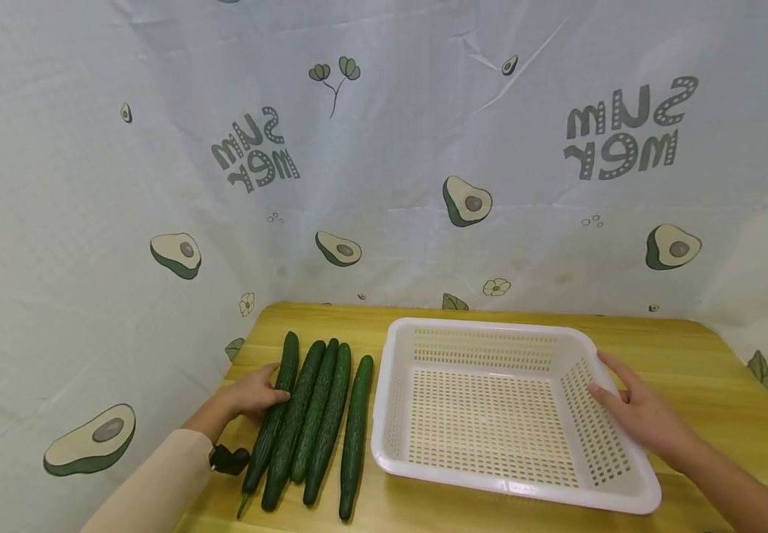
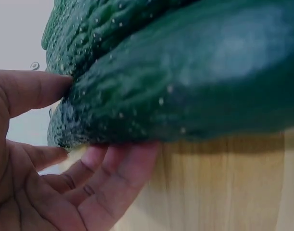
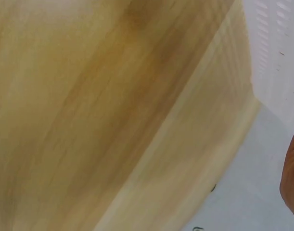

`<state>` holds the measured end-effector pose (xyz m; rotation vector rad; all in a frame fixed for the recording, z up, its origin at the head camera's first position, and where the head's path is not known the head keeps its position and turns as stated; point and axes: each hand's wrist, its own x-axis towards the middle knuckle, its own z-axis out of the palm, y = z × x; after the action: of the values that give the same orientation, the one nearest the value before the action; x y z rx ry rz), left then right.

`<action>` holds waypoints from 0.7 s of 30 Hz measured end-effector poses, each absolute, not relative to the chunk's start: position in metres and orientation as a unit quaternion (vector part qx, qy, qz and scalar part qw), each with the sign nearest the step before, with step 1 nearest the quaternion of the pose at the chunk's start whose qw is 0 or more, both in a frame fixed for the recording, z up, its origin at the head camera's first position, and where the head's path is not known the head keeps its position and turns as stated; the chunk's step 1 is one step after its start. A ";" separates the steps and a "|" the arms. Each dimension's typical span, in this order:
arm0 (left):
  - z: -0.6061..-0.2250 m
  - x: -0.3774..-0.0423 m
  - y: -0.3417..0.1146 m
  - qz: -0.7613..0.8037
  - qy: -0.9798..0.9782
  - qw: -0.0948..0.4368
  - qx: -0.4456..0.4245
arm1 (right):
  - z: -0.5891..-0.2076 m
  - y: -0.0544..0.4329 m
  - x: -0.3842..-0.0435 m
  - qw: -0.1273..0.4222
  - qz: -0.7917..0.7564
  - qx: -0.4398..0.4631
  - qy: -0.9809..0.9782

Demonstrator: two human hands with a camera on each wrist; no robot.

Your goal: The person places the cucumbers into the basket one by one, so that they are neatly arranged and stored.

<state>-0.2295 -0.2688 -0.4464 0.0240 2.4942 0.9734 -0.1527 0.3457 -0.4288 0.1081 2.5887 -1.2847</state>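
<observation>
My left hand (image 1: 254, 394) is at the leftmost cucumber (image 1: 288, 363), thumb over its top and fingers along its outer side. In the left wrist view this cucumber (image 2: 132, 101) lies between the thumb and the fingertips (image 2: 132, 163). Several more dark green cucumbers (image 1: 322, 414) lie side by side to its right, one a little apart from the rest. At the right, my right hand (image 1: 650, 422) grips the right rim of a white plastic basket (image 1: 484, 485), thumb inside. The right wrist view catches only an edge of that hand (image 3: 292, 178) and the basket's outer wall (image 3: 276, 53).
Everything lies on a yellow wood-grain table (image 1: 710, 392). A pale curtain (image 1: 391, 148) with avocado prints hangs behind it and at the sides. The basket holds nothing and stands just right of the cucumbers.
</observation>
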 end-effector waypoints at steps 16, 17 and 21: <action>-0.443 -0.223 -0.264 0.367 0.904 0.220 -0.012 | -0.437 0.341 -0.149 0.103 -0.469 0.057 0.875; -0.442 -0.223 -0.265 0.370 0.902 0.220 -0.009 | -0.437 0.341 -0.149 0.102 -0.470 0.057 0.875; -0.440 -0.224 -0.266 0.369 0.905 0.212 0.003 | -0.438 0.341 -0.148 0.101 -0.476 0.058 0.872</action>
<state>-0.2240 -0.2660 -0.4400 0.0084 2.5136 1.0248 -0.1483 0.3414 -0.4380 0.1716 2.5769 -1.4053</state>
